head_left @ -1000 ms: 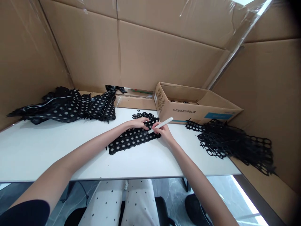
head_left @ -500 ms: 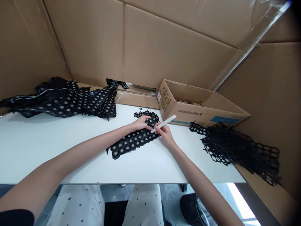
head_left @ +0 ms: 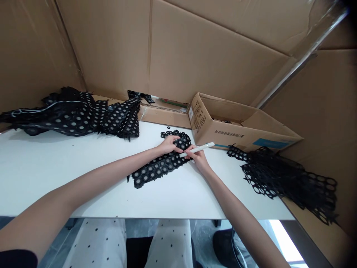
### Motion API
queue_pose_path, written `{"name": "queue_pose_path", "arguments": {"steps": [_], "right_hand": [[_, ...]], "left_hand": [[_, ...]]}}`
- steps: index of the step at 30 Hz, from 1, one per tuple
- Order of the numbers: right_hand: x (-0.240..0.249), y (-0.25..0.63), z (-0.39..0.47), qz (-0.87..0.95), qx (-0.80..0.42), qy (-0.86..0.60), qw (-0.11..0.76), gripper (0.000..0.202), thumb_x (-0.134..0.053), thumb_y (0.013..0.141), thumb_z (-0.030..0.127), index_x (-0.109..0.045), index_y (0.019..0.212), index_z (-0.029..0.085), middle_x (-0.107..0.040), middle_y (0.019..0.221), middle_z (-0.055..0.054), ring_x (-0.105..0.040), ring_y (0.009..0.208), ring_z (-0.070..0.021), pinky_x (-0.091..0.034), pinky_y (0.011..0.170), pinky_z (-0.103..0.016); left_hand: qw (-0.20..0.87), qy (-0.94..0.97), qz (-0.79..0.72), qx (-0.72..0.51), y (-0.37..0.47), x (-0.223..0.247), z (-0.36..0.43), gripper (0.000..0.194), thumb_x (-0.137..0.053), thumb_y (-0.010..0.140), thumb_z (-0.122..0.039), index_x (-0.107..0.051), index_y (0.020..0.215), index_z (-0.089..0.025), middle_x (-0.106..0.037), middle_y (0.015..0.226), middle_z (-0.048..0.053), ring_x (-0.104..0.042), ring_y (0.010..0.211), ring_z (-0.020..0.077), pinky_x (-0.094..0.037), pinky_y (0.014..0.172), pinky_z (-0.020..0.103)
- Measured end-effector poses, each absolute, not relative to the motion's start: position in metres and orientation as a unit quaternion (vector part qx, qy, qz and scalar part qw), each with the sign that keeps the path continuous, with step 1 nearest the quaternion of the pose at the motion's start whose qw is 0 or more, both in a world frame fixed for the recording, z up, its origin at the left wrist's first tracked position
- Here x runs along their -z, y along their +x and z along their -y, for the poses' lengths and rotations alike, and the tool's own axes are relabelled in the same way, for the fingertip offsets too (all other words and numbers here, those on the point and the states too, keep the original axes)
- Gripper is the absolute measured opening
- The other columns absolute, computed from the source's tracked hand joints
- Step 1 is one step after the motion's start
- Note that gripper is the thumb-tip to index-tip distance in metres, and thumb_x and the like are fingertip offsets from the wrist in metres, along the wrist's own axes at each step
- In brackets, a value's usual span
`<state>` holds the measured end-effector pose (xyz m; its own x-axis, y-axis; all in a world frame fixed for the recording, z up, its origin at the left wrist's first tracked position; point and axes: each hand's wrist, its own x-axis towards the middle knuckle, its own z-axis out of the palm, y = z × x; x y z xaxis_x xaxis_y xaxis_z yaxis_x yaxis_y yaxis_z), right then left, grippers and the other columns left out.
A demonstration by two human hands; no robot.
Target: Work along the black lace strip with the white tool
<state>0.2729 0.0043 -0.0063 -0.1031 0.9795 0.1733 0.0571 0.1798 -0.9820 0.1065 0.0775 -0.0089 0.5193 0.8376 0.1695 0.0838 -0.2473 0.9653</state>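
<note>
A black sheet of round rubber-like rings (head_left: 153,171) lies on the white table, its far end curled up. My left hand (head_left: 169,145) grips the curled part, thumb and fingers closed on it. Between the fingers of my right hand (head_left: 196,156) is a flat white stick (head_left: 205,146), slanting up to the right, with its lower end against the sheet. Just beyond my left hand sit small black ring pieces (head_left: 163,134) and one loose ring (head_left: 169,127).
An open cardboard box (head_left: 228,132) stands at the back right. Sheets with the rings still in them (head_left: 75,117) are heaped at the left, tied with white string. Black punched-out webbing (head_left: 287,178) hangs over the right edge. Cardboard walls (head_left: 111,48) enclose the table (head_left: 92,201).
The white stick has tipped to a flatter angle in my right hand. My left hand keeps its grip on the sheet. The whole view has shifted slightly.
</note>
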Motion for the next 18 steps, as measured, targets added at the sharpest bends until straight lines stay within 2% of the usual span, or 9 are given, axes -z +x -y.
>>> {"name": "queue_pose_path", "arguments": {"steps": [5, 11, 18], "right_hand": [[0.006, 0.275, -0.006, 0.551, -0.481, -0.439, 0.522, 0.017, -0.066, 0.072, 0.033, -0.059, 0.067, 0.018, -0.057, 0.054, 0.002, -0.047, 0.049, -0.0108, -0.036, 0.05, -0.024], [0.002, 0.274, -0.003, 0.567, -0.454, -0.429, 0.536, 0.02, -0.064, 0.075, 0.036, -0.059, 0.068, 0.018, -0.056, 0.054, 0.001, -0.046, 0.048, -0.0105, -0.035, 0.048, -0.024], [-0.005, 0.268, 0.004, 0.593, -0.379, -0.438, 0.559, 0.022, -0.068, 0.072, 0.038, -0.056, 0.073, 0.02, -0.053, 0.059, 0.003, -0.05, 0.052, -0.0112, -0.041, 0.05, -0.024]], "left_hand": [[0.519, 0.714, -0.323, -0.342, 0.105, 0.003, -0.078, 0.044, -0.077, 0.052, -0.022, -0.065, 0.093, -0.011, -0.067, 0.091, 0.006, -0.06, 0.087, 0.0215, -0.042, 0.085, 0.033], [0.551, 0.75, -0.277, -0.239, 0.099, -0.007, -0.084, 0.039, -0.076, 0.055, -0.028, -0.065, 0.091, -0.015, -0.067, 0.097, 0.004, -0.059, 0.096, 0.0223, -0.041, 0.085, 0.029], [0.528, 0.725, -0.343, -0.278, 0.104, -0.004, -0.073, 0.034, -0.069, 0.057, -0.023, -0.062, 0.089, -0.015, -0.065, 0.091, 0.001, -0.059, 0.087, 0.0199, -0.043, 0.079, 0.029]]}}
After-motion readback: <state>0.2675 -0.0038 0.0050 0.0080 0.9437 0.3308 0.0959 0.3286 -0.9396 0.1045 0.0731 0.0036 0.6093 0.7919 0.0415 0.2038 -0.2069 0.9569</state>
